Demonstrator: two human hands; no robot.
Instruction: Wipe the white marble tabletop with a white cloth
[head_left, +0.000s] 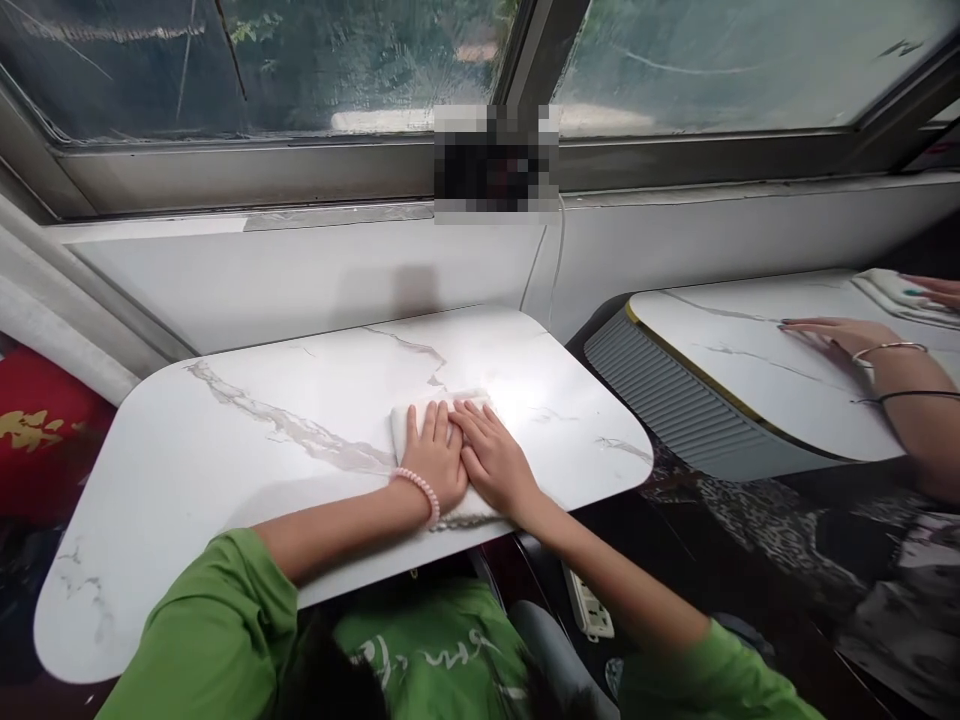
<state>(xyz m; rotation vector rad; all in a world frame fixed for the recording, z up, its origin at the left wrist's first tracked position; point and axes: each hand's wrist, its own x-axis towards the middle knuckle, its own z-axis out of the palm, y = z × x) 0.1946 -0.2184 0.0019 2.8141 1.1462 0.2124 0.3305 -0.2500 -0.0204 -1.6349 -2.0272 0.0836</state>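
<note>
A folded white cloth (pixel 402 419) lies on a white marble-patterned table (pixel 247 440), near its middle. My left hand (pixel 436 455), with a pink bead bracelet at the wrist, rests flat on the cloth, fingers stretched forward. My right hand (pixel 491 455) lies flat beside it on the same cloth, fingers extended and touching the left hand. Most of the cloth is hidden under both palms. My sleeves are green.
A second marble table (pixel 750 360) stands to the right, where another person's hand (pixel 840 335) with bangles lies flat. A window and white sill run along the back. A power strip (pixel 589 605) lies on the dark floor. A red item (pixel 37 430) sits at the left.
</note>
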